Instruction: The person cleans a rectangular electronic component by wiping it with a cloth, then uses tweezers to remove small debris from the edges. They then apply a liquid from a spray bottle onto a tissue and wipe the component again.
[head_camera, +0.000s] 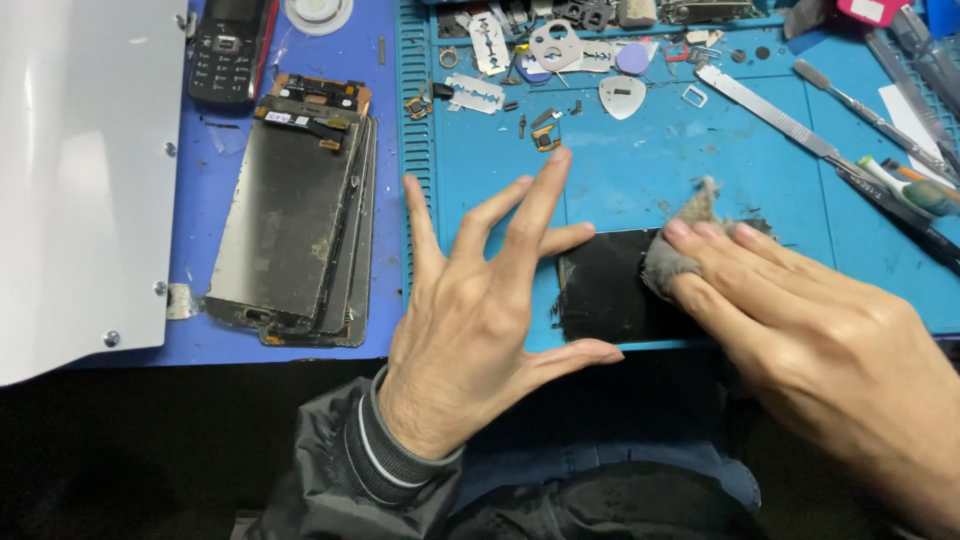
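Your fingers tell the story first: on your left hand they are splayed wide and gripping nothing, with the index fingertip and thumb tip resting against the left edge of the dark phone screen panel to steady it. On your right hand the fingers are pressed together and bearing down on a small grey wad of cloth, pinning it to the upper right part of that panel.

Going from the left, a pale grey metal sheet lies at the edge of the surface. Next to it sits a stack of old screen assemblies, with a dark keypad phone above it. Then comes the blue work mat, where the panel lies flat near the front edge, just right of your left hand and under your right. Its long axis seems to run left to right, though your right hand hides its far end. Your right hand is the one actually on it; the left only touches its near end.

Above the panel, razor blades and a pale guitar-style pick are scattered, and farther right a flat metal spatula lies slantwise.
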